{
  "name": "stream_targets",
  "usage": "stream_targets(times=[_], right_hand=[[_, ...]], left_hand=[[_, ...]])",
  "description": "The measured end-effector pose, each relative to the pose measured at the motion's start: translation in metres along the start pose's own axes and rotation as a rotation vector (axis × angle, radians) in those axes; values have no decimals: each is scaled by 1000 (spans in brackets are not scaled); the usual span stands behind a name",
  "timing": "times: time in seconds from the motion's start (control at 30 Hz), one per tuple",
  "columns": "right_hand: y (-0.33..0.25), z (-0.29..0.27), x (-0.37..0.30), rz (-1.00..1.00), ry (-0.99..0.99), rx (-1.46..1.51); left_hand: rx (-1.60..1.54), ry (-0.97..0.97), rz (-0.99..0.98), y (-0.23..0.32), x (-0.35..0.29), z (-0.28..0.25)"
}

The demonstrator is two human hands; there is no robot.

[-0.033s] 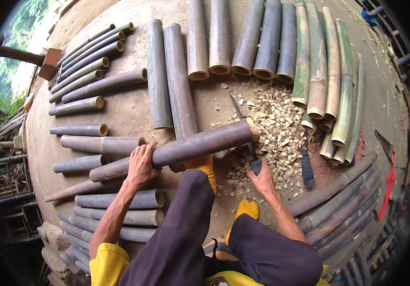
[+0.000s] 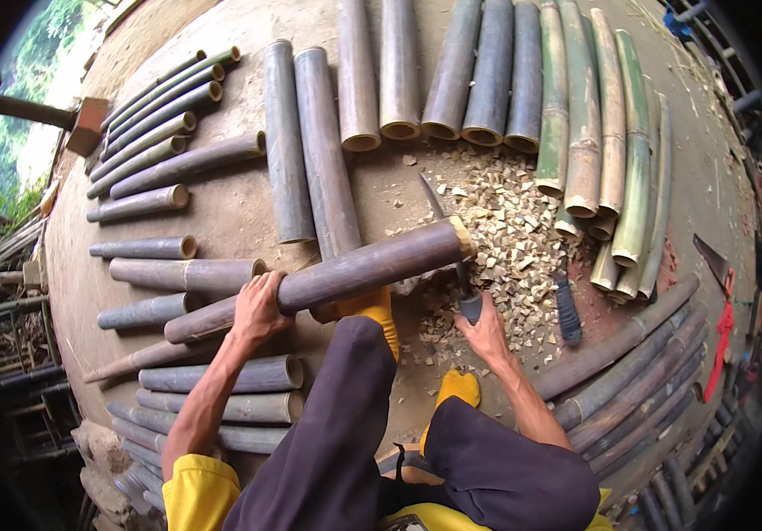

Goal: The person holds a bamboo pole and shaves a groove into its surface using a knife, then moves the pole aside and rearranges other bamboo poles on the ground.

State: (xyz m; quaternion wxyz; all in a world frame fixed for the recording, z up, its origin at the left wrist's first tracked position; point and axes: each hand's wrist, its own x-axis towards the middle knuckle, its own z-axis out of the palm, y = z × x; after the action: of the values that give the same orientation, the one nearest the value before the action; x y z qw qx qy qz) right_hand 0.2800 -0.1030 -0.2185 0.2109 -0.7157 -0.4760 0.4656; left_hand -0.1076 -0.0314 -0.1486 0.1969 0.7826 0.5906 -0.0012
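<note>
Barely anything has shifted: the left hand (image 2: 259,311) remains wrapped around the dark bamboo tube (image 2: 363,272), well in from the left edge of the ground (image 2: 230,208), its pale end beside the chips (image 2: 515,243); the right hand (image 2: 487,336) still grips the knife (image 2: 470,309), leaving the work unchanged.

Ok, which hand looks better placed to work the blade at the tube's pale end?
Probably the right: the right hand holds the knife, its blade partly hidden by the pale end. The left hand clasps the dark bamboo tube farther back, so seems better suited to steadying.
</note>
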Motion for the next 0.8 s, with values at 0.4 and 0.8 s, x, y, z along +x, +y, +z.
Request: stream_targets(times=[0.4,0.8], right_hand=[[-14,-17,-22,-155,157,173],[-58,-35,-23,-539,354,185]], left_hand=[[-1335,825,193,87,8,-258],[-1457,953,-11,141,57,-107]])
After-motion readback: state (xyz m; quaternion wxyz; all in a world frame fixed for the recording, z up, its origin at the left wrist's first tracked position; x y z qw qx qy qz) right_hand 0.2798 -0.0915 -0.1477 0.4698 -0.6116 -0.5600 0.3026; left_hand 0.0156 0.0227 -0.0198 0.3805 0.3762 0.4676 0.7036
